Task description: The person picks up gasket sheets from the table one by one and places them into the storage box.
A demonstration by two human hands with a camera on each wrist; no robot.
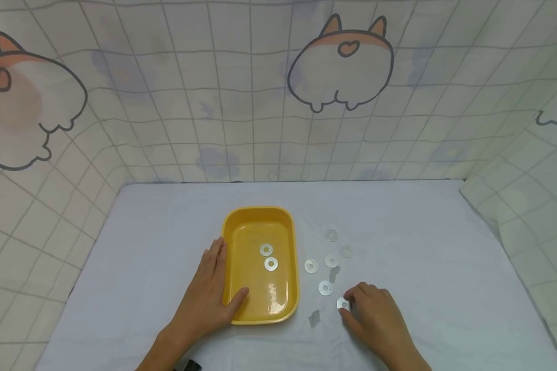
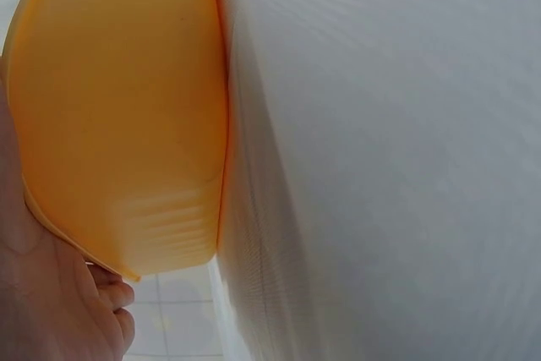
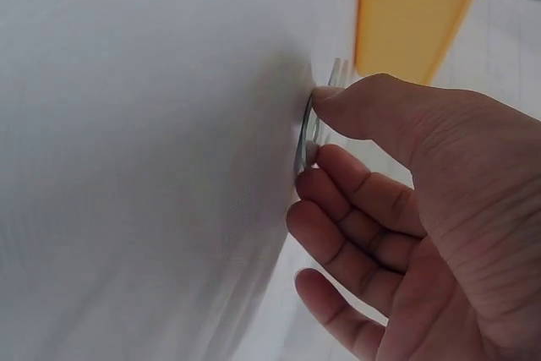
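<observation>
A yellow tray (image 1: pixel 260 309) stands on the white cloth, with two metal washers (image 1: pixel 271 264) lying inside. My left hand (image 1: pixel 209 293) holds the tray by its left side, thumb over the rim and fingers along the outer wall. In the left wrist view the tray's outer wall (image 2: pixel 127 107) fills the upper left beside that hand (image 2: pixel 59 302). To the tray's right, my right hand (image 1: pixel 376 319) pinches a washer (image 1: pixel 343 304) between thumb and fingers. From the right wrist view, this washer (image 3: pixel 306 133) stands tilted on edge close to the cloth.
Several loose washers, among them a near one (image 1: pixel 325 288) and a far one (image 1: pixel 331 235), lie between the tray and my right hand. Two grey patches (image 1: pixel 314 318) show on the cloth. A black object (image 1: pixel 192 366) is cut off at the bottom edge. Patterned curtains (image 1: pixel 269 113) surround the table.
</observation>
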